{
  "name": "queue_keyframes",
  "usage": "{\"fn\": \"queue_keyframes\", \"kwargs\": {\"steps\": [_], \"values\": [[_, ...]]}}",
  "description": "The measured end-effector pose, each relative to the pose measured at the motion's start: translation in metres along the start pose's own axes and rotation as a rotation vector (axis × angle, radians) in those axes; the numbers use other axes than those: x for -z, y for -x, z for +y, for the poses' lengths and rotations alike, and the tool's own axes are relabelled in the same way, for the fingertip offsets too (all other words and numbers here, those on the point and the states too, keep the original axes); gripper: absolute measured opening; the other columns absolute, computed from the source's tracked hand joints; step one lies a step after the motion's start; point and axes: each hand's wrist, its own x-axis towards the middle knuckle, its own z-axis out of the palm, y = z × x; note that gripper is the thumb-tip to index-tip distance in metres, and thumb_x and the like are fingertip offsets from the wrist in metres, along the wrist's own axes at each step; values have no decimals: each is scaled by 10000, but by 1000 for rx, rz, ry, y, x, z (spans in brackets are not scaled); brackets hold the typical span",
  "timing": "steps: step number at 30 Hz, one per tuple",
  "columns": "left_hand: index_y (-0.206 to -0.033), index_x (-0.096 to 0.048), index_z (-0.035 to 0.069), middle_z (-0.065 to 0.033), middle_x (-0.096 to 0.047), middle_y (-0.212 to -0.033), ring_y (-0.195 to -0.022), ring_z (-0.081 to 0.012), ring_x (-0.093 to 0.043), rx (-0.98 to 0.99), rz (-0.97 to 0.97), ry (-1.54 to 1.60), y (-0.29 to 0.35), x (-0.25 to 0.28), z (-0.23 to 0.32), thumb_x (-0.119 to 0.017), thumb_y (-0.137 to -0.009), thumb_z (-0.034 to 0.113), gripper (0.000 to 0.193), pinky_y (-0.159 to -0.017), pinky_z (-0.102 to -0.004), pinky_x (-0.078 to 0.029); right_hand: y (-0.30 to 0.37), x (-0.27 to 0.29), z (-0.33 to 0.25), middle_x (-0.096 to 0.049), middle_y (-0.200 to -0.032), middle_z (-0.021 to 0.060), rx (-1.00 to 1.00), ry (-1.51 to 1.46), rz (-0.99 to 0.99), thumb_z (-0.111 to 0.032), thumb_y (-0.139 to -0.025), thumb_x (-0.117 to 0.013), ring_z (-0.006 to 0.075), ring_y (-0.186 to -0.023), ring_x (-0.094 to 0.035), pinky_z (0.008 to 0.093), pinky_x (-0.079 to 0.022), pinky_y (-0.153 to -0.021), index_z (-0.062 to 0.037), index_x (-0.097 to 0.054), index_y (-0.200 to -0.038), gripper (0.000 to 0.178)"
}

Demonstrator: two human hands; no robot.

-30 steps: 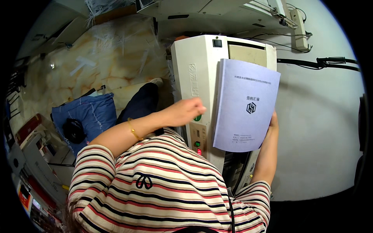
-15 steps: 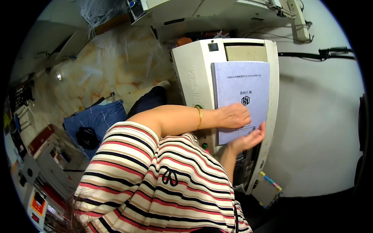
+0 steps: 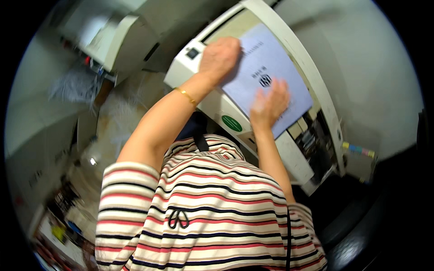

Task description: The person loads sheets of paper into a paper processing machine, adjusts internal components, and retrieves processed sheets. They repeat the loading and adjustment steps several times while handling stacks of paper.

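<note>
A thick booklet with a pale blue-lavender cover (image 3: pixel 253 58) lies on the top of a cream-white machine (image 3: pixel 217 106), with dark print and a hexagonal emblem on its front. At the booklet's upper left edge my left hand (image 3: pixel 221 56) is closed, fingers curled under; what it grips, if anything, is hidden. My right hand (image 3: pixel 271 103) is over the lower middle of the cover, fingers stretched out and somewhat blurred by motion. Whether its palm touches the cover I cannot tell. A gold bracelet circles my left wrist.
On the machine are a black switch (image 3: pixel 192 53) and a green oval sticker (image 3: pixel 232 123); its right end has an open slot with dark mechanism (image 3: pixel 314 144). Another pale machine (image 3: pixel 129 43) stands far left, beside a heap of shredded paper strips (image 3: pixel 77 88). A white wall (image 3: pixel 361 67) rises at right.
My view has turned, so machine and booklet now appear slanted. My left hand has moved from the lower cover to the upper left edge; my right hand moved from the lower right edge onto the cover.
</note>
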Motion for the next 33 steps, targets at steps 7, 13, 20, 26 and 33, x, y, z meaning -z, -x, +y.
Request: {"fn": "queue_keyframes", "kwargs": {"steps": [7,13,20,26,33], "values": [[-838,-534,94,-91,-594,-784,-729,-304,-589,13,-110,-125,-3,6,3,-576,-857,175,93,-610,-414,-462,-36,-15,-55,-388,-1381,201,66,-82,-39,-278,-811,-608,346,-1304,-332,519,-170,-1104,15,-432,-1294,591],[-922,-542,79,-123,-621,-838,-783,-333,-588,29,-189,-156,-6,13,6,-485,-938,210,143,-646,-436,-456,14,28,4,-355,-1412,193,-66,-107,-34,-318,-842,-596,324,-1337,-292,503,-134,-1125,17,-397,-1328,623],[-900,-520,56,-106,-610,-843,-809,-308,-580,18,-200,-182,-5,15,10,-479,-944,196,153,-682,-412,-458,53,47,46,-364,-1420,146,-122,-69,-2,-261,-810,-632,309,-1337,-304,505,-149,-1115,-44,-413,-1341,614],[-890,-515,56,-110,-610,-821,-784,-301,-582,-70,-153,-253,-7,14,13,-489,-938,189,143,-658,-405,-459,52,44,48,-353,-1428,145,-135,-77,28,-245,-809,-641,308,-1343,-293,528,-135,-1113,-49,-398,-1352,626],[-870,-530,67,-90,-618,-808,-736,-271,-597,-161,-83,-384,2,7,31,-535,-916,166,109,-634,-376,-468,59,60,68,-334,-1444,132,-17,-175,-93,-309,-808,-651,282,-1364,-263,535,-102,-1117,-76,-379,-1369,665]]}}
